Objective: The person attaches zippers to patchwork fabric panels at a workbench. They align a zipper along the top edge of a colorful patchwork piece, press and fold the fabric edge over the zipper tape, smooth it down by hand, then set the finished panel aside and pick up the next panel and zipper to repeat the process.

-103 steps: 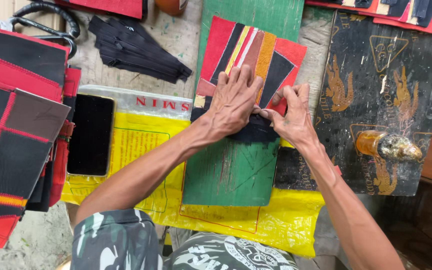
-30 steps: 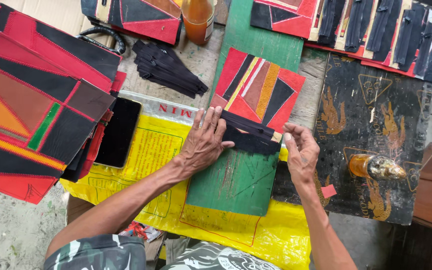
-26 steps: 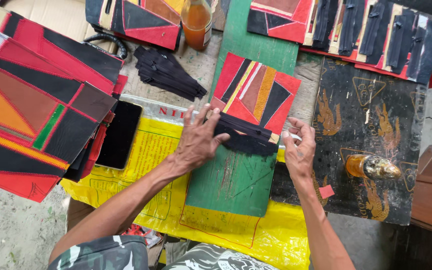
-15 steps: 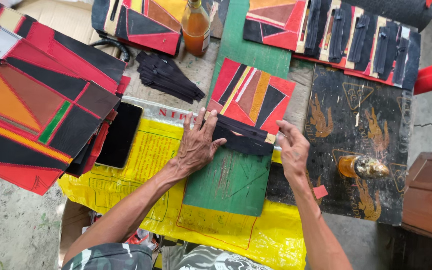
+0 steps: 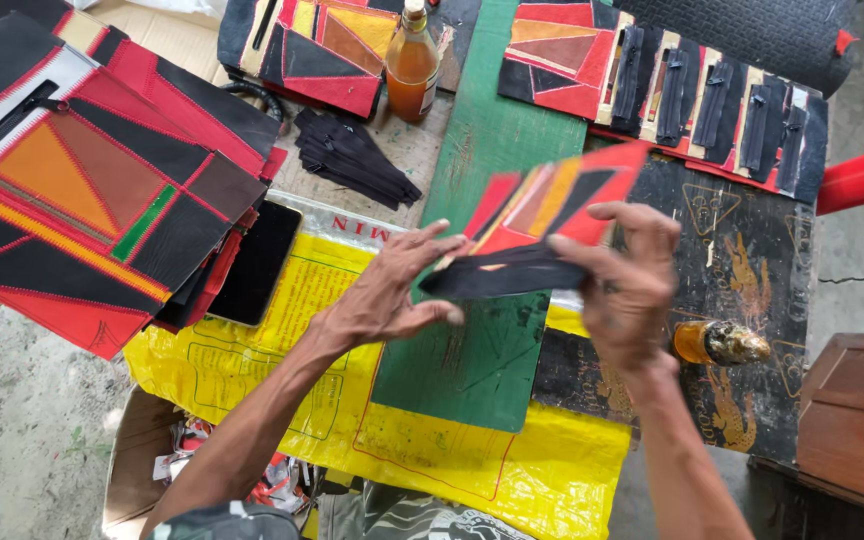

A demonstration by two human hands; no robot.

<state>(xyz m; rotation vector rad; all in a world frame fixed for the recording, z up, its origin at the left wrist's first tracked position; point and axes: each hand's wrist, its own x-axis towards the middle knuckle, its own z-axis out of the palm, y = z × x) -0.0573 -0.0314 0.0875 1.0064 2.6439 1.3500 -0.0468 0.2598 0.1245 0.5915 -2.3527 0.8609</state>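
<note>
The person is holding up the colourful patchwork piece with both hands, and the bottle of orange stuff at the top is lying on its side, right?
Not quite. The bottle stands upright, as the head view shows. The rest holds: the left hand and right hand both hold up the patchwork piece.

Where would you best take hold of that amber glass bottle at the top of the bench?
Probably the bottle by its narrow neck just under the cap, coming from above: it stands upright, and patchwork panels crowd its left side, so a sideways reach looks cramped.
</note>
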